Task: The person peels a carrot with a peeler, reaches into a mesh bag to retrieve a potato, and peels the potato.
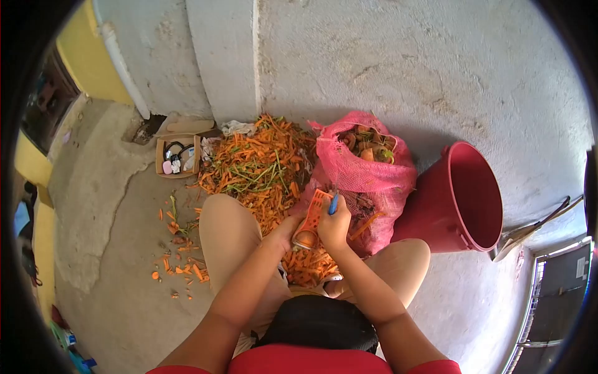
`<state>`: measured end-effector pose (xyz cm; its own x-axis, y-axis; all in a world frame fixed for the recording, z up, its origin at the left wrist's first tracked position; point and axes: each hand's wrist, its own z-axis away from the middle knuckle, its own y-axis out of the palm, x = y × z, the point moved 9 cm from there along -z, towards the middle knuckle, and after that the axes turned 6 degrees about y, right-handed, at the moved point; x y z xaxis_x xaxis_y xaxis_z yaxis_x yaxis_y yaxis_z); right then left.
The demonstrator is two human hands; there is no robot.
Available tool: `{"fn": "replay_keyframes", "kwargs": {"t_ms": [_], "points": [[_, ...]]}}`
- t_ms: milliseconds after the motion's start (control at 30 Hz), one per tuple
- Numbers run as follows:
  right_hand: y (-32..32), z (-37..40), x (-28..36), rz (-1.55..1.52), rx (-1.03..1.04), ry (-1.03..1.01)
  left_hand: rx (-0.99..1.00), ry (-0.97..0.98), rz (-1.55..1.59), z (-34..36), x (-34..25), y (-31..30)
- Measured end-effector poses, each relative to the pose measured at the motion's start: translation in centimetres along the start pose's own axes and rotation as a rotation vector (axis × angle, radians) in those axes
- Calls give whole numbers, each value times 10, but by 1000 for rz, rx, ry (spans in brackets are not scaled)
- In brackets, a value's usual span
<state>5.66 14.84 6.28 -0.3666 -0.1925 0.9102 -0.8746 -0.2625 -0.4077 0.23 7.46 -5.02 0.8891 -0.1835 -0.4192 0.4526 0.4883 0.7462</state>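
My left hand [285, 232] is closed along the left edge of an orange plastic piece with rows of holes [317, 202], held low between my knees. A rounded, brownish-orange chunk [305, 238] shows at its near end. My right hand [334, 223] is wrapped round a blue handle [334, 203] that sticks up past the fingers, right beside the orange piece; the tool's working end is hidden. Below both hands lie orange carrot peelings [309, 268]. Beyond them spreads a large heap of carrot scraps and green stalks [261, 159].
A pink mesh sack [367, 177] of vegetables stands against the wall, with a tilted red bucket [420, 215] to its right. Left of the heap sits a small cardboard box [177, 172] holding a black cable. Loose carrot bits [180, 268] are scattered on the floor.
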Motion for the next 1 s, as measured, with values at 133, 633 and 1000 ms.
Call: {"fn": "replay_keyframes", "kwargs": {"t_ms": [133,633,1000], "points": [[-22,-19,-8,58,-166,-118,145,-63,-121,-3,3,15],[-37,-18,-4,-276,-186,-33,-56,-10,37,8,0,15],[-40,-31,-12,155,-254,-29,203,-43,-99,9,5,27]]}}
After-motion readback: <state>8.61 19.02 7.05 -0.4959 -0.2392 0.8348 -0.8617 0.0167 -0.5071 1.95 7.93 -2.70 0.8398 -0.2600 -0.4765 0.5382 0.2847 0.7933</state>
